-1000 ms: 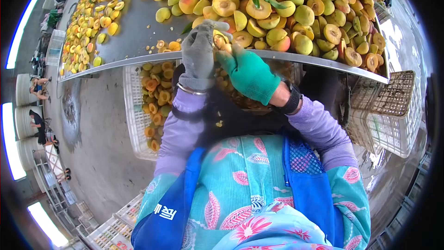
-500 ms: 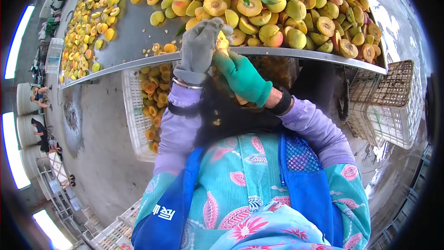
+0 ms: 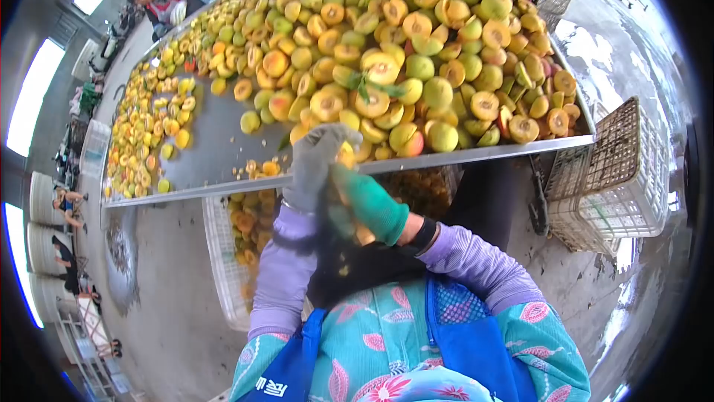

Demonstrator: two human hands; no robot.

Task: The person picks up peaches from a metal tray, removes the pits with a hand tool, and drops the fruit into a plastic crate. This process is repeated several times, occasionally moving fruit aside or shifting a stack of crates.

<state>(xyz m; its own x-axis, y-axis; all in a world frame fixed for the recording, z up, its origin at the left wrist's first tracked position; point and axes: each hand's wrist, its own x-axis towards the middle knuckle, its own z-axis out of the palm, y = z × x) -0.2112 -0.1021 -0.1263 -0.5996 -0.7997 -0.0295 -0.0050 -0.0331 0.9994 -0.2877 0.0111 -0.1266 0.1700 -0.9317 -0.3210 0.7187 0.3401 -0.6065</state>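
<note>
Near frame centre, a fruit piece (image 3: 346, 154) is gripped between closed fingers, left hand (image 3: 314, 162) leftward, right hand (image 3: 373, 205) lower right. Its long axis is obscured.

White Chinese-style characters (image 3: 271, 386) on the blue apron (image 3: 311, 337), small and slanted, not surely readable

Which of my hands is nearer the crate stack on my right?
Right. The right hand is left of the crate stack, across a wide gap; the left hand is farther left still, at the edge of the table.
</note>
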